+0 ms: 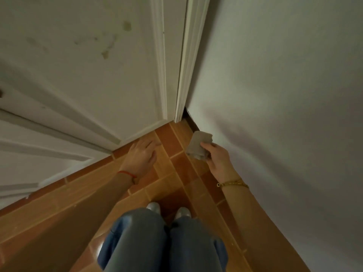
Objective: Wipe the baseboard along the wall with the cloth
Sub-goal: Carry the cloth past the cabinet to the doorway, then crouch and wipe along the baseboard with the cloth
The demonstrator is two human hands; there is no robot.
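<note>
A grey folded cloth (198,145) is pinched in my right hand (217,159) close to the foot of the white wall (284,114) on the right. The dark baseboard (191,122) shows as a thin strip where that wall meets the tiled floor, just beyond the cloth. The cloth's far end lies at or near the strip; contact cannot be told. My left hand (141,154) hangs open over the floor tiles, fingers relaxed and pointing toward the door, holding nothing.
A white panelled door (88,85) fills the left and its frame (184,71) meets the wall at the corner. Orange-brown floor tiles (59,213) spread below. My knees in blue jeans (157,242) and two shoe tips (169,209) are at the bottom.
</note>
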